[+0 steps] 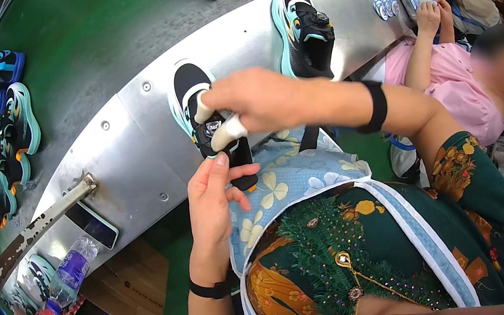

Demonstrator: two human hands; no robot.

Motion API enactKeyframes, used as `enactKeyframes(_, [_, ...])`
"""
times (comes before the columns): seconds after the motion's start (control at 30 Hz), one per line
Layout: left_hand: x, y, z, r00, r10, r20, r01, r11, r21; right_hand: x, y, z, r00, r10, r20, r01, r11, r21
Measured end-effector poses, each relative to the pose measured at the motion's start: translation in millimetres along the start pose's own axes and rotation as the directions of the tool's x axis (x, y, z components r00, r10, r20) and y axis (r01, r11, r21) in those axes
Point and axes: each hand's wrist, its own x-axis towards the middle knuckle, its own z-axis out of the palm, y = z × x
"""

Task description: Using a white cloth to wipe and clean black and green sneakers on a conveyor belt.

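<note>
A black sneaker (191, 78) with a white and mint sole sits on the metal ledge in front of me, toe pointing away. My right hand (263, 100), partly blurred, comes across from the right. Pale covers are on two of its digits, which press on the sneaker's upper on either side of a round dial (213, 127). At the near end of the upper, my left hand (208, 193) pinches an edge with thumb and forefinger, its other fingers loosely bent. A matching sneaker (304, 32) stands farther right on the ledge, apart from both hands.
The curved metal ledge (135, 119) borders a green surface (86, 48) carrying more shoes. A painted metal bar (41, 231), a phone (92, 224) and a purple-labelled bottle (72, 270) lie left. A cardboard box (129, 283) is below. A co-worker in pink (445, 73) sits right, beside round stickers (386, 6).
</note>
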Motion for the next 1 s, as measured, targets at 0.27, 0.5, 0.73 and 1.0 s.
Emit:
enactKeyframes(0.27, [9.4, -1.6, 1.2, 0.998, 0.043, -0.046, -0.046, 0.997, -0.061, 14.9, -5.8, -14.0, 0.973, -0.033, 0.230, 0.017, 0.997, 0.070])
enactKeyframes(0.5, [14.2, -11.9, -3.8, 0.997, 0.070, 0.026, -0.066, 0.991, -0.116, 5.3, -8.3, -33.4, 0.952, 0.111, 0.285, -0.155, 0.978, 0.139])
enactKeyframes(0.73, [16.1, -17.0, 5.4, 0.993, 0.110, 0.032, -0.111, 0.993, 0.039, -13.8, -1.9, -22.8, 0.999, -0.001, 0.052, 0.010, 0.982, -0.189])
enactKeyframes(1.0, [15.9, -17.5, 23.3, 0.992, 0.104, -0.069, -0.090, 0.978, 0.188, -19.3, -9.1, -14.8, 1.000, -0.007, 0.020, 0.015, 0.896, -0.443])
